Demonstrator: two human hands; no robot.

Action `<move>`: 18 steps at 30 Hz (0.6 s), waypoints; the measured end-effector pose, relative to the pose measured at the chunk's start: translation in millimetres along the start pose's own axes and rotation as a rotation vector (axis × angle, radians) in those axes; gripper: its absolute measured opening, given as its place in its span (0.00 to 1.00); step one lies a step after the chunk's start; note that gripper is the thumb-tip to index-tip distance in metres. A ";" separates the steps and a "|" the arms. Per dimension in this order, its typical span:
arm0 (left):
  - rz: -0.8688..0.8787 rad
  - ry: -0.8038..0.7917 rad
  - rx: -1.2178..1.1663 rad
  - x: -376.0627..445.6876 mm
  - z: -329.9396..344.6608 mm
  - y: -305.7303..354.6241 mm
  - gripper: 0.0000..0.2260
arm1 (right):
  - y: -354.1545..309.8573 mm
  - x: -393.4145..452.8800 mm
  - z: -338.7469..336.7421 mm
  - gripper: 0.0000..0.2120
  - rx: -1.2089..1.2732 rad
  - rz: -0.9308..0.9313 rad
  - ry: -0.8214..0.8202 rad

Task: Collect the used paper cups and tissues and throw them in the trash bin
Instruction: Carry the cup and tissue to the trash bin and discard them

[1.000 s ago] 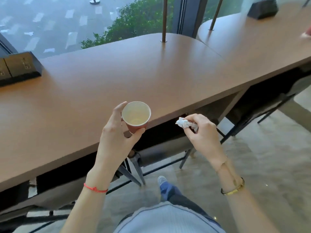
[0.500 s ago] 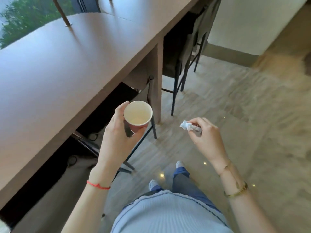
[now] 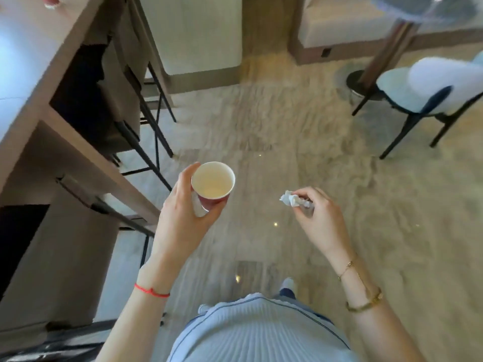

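Note:
My left hand grips a red paper cup with a white inside, held upright in front of my chest. To its right, my right hand pinches a crumpled white tissue between thumb and fingers. Both hands hang over the beige floor, away from the table. No trash bin shows in the head view.
The brown table runs along the left, with dark bar stools tucked under it. A white chair with black legs stands at the right, beside a table base. A white wall panel lies ahead.
The view has swung right, away from the table and toward the open floor. Both hands keep the same hold on the cup and the tissue.

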State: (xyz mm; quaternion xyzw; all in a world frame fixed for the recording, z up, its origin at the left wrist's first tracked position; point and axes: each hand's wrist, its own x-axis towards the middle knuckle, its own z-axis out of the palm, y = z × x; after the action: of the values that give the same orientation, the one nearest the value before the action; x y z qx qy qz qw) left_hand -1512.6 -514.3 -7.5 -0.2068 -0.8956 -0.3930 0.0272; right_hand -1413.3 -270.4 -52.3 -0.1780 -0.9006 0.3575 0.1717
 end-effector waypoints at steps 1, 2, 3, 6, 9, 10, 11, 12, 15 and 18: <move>0.030 -0.023 -0.010 7.5 16.6 13.8 0.33 | 13.9 -2.3 -16.5 0.04 -0.010 0.032 0.021; 0.057 -0.047 -0.021 14.2 33.8 28.3 0.33 | 28.4 -4.9 -33.2 0.03 -0.024 0.061 0.041; 0.083 -0.070 -0.038 20.4 51.1 42.9 0.33 | 43.2 -7.6 -49.6 0.03 -0.037 0.087 0.061; 0.158 -0.127 -0.090 36.1 103.0 87.4 0.33 | 85.5 -15.7 -97.8 0.02 -0.058 0.166 0.129; 0.227 -0.194 -0.138 47.3 152.0 127.7 0.33 | 121.9 -21.7 -140.5 0.03 -0.082 0.210 0.212; 0.248 -0.220 -0.150 50.8 167.9 140.9 0.33 | 132.6 -23.1 -153.9 0.03 -0.088 0.227 0.236; 0.264 -0.241 -0.161 53.5 179.8 150.8 0.32 | 140.9 -23.7 -163.8 0.02 -0.090 0.244 0.252; 0.286 -0.264 -0.170 57.1 194.4 162.4 0.32 | 150.7 -25.0 -175.6 0.02 -0.094 0.268 0.270; 0.340 -0.329 -0.188 67.9 229.1 191.7 0.33 | 174.0 -27.4 -201.9 0.03 -0.118 0.327 0.333; 0.412 -0.418 -0.190 85.0 266.9 222.3 0.33 | 198.7 -27.6 -223.3 0.04 -0.135 0.396 0.405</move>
State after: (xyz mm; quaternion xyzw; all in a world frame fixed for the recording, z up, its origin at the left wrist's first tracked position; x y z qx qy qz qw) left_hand -1472.8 -159.1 -19.5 -0.4620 -0.7801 -0.4103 -0.0982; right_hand -1252.3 -17.1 -44.3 -0.4290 -0.8175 0.2806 0.2627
